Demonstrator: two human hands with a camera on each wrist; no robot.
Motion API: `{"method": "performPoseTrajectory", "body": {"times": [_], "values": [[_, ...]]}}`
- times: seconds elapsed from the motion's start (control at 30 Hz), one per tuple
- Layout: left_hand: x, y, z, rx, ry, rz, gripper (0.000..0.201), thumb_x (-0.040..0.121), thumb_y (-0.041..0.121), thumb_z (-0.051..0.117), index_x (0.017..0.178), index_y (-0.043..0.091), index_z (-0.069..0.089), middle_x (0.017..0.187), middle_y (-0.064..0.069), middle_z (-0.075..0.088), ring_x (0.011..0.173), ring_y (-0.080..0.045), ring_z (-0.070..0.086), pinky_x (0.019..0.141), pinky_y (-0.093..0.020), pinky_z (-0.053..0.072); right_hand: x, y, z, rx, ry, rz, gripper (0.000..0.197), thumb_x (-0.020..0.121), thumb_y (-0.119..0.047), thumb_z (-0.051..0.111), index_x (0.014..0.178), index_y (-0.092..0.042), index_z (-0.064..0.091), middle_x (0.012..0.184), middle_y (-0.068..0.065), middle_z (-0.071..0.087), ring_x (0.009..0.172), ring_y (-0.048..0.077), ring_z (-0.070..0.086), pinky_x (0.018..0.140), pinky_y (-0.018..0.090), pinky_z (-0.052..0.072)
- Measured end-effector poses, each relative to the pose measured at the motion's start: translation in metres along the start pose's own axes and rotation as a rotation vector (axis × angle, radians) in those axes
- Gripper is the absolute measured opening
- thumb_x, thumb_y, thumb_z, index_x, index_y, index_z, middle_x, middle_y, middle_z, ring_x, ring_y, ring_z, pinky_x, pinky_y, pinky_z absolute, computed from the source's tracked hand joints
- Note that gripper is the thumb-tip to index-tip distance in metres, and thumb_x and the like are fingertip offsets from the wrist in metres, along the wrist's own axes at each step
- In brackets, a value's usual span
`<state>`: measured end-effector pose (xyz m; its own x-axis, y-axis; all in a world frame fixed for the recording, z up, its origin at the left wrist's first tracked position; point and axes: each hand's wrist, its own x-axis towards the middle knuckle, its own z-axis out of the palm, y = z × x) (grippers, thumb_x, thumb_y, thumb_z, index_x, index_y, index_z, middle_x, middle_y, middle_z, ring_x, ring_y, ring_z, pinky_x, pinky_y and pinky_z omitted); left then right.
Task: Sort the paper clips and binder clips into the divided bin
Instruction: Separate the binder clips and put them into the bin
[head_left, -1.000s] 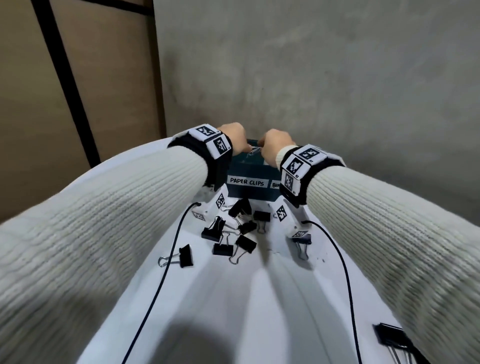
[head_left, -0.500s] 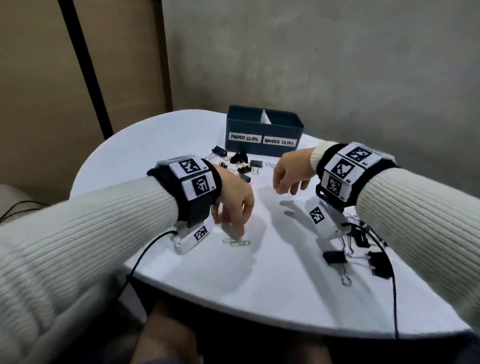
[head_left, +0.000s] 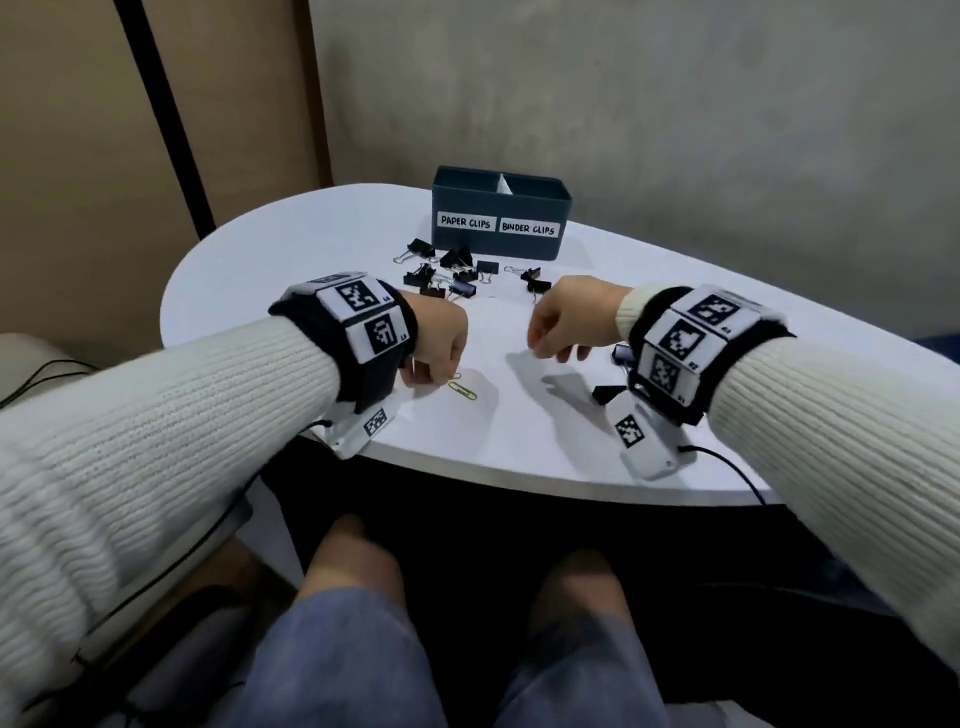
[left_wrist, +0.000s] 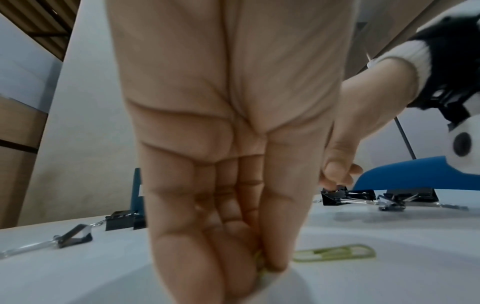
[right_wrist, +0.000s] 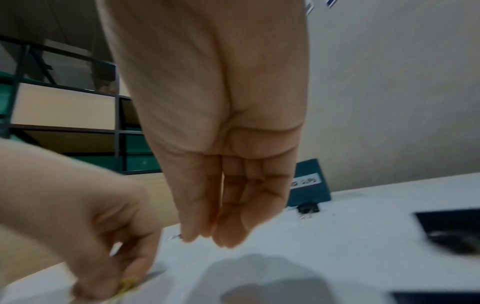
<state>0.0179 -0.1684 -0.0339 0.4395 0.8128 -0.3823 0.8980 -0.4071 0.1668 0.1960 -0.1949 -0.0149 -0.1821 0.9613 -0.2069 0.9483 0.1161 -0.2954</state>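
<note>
A dark blue divided bin (head_left: 498, 249), labelled PAPER CLIPS on the left and BINDER CLIPS on the right, stands at the far side of the white table (head_left: 291, 260). Several black binder clips (head_left: 452, 275) lie in front of it. Near the front edge my left hand (head_left: 434, 376) pinches a yellow-green paper clip (left_wrist: 259, 265) against the table. A second green paper clip (head_left: 463, 391) lies just right of those fingers. My right hand (head_left: 550, 353) hovers above the table to the right, with its fingers hanging loosely together and nothing in them.
More black binder clips (head_left: 608, 393) lie beside and under my right wrist, and a pair (head_left: 535, 278) sits nearer the bin. The table's front edge (head_left: 519, 478) is close below both wrists. Thin black cables trail from the wrist cameras. A grey wall rises behind the bin.
Both hands have come back from over the bin to the near part of the table. The left fingers have closed on a paper clip, while the right hand has stayed loosely curled above the table.
</note>
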Motion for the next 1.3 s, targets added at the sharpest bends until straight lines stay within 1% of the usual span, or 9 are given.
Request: {"method": "performPoseTrajectory", "body": {"times": [0.17,0.27,0.37,0.53,0.67,0.87,1.0,1.17,1.3], "values": [[-0.005,-0.002,0.005,0.002,0.027,-0.037,0.006,0.081,0.002,0.06,0.082,0.006,0.066,0.078,-0.011,0.069,0.044,-0.012,0.059,0.059,-0.025,0.056,0.01,-0.049,0.031,-0.051,-0.158,-0.033,0.027,0.079,-0.026,0.073,0.093,-0.004,0.071,0.071,0.004,0.067,0.063,0.018,0.065,0.056,0.021,0.057],[-0.006,-0.007,0.004,-0.016,-0.012,-0.06,0.009,0.083,0.001,0.058,0.088,0.001,0.065,0.069,-0.009,0.066,0.036,-0.009,0.057,0.045,-0.019,0.05,0.012,-0.067,0.04,-0.166,-0.153,-0.081,0.029,0.083,-0.021,0.068,0.107,-0.004,0.068,0.074,0.003,0.062,0.052,0.011,0.054,0.034,0.007,0.042],[-0.008,-0.008,0.003,0.006,-0.065,-0.071,0.015,0.08,0.003,0.057,0.089,-0.004,0.068,0.065,-0.01,0.062,0.043,-0.016,0.055,0.044,-0.016,0.047,0.015,-0.072,0.045,-0.182,-0.174,-0.108,0.03,0.09,-0.011,0.058,0.118,0.0,0.063,0.091,0.006,0.057,0.056,0.013,0.05,0.033,0.007,0.039],[-0.007,0.007,-0.004,0.023,-0.053,-0.061,0.017,0.079,0.007,0.058,0.063,0.004,0.062,0.044,-0.003,0.056,0.032,-0.006,0.052,0.036,-0.012,0.041,0.009,-0.065,0.042,-0.207,-0.194,-0.126,0.033,0.092,-0.013,0.055,0.123,0.0,0.057,0.065,-0.003,0.045,0.052,0.006,0.041,0.034,0.011,0.04],[0.009,0.019,-0.01,-0.087,-0.014,0.021,0.015,0.083,0.005,0.058,0.069,0.01,0.052,0.058,-0.004,0.067,0.067,-0.027,0.063,0.064,-0.032,0.05,0.005,-0.027,0.013,-0.22,-0.152,-0.022,0.022,0.091,-0.013,0.051,0.104,-0.002,0.066,0.075,0.003,0.063,0.06,0.014,0.054,0.047,0.018,0.041],[0.035,0.072,-0.013,-0.184,0.066,0.163,0.031,0.084,0.0,0.036,0.089,0.024,0.055,0.075,-0.006,0.061,0.067,-0.028,0.061,0.071,-0.043,0.057,-0.019,0.08,-0.047,0.122,0.032,0.291,0.019,0.092,0.001,0.045,0.1,-0.015,0.052,0.068,0.006,0.058,0.056,0.019,0.052,0.053,0.026,0.045],[0.047,0.11,-0.012,-0.132,0.063,0.249,0.043,0.078,-0.002,0.025,0.073,0.027,0.057,0.08,-0.009,0.056,0.061,-0.028,0.059,0.072,-0.047,0.057,-0.032,0.129,-0.048,0.119,-0.051,0.45,0.036,0.084,0.014,0.035,0.073,-0.009,0.062,0.065,0.014,0.059,0.056,0.025,0.056,0.057,0.03,0.049],[0.052,0.132,-0.008,-0.017,-0.043,0.23,0.034,0.087,0.001,0.033,0.097,0.011,0.064,0.069,-0.011,0.053,0.048,-0.022,0.051,0.059,-0.027,0.049,-0.036,0.14,-0.037,0.146,-0.164,0.477,0.035,0.084,0.016,0.037,0.068,-0.001,0.064,0.062,0.017,0.06,0.044,0.021,0.064,0.044,0.023,0.054],[0.052,0.13,-0.004,0.129,-0.16,0.193,0.036,0.09,0.037,0.053,0.09,0.003,0.064,0.075,-0.012,0.06,0.042,-0.014,0.055,0.032,-0.008,0.038,-0.032,0.128,-0.028,0.122,-0.334,0.428,0.019,0.085,0.007,0.056,0.072,-0.001,0.067,0.055,0.006,0.069,0.043,0.009,0.065,0.049,0.016,0.054]]}}
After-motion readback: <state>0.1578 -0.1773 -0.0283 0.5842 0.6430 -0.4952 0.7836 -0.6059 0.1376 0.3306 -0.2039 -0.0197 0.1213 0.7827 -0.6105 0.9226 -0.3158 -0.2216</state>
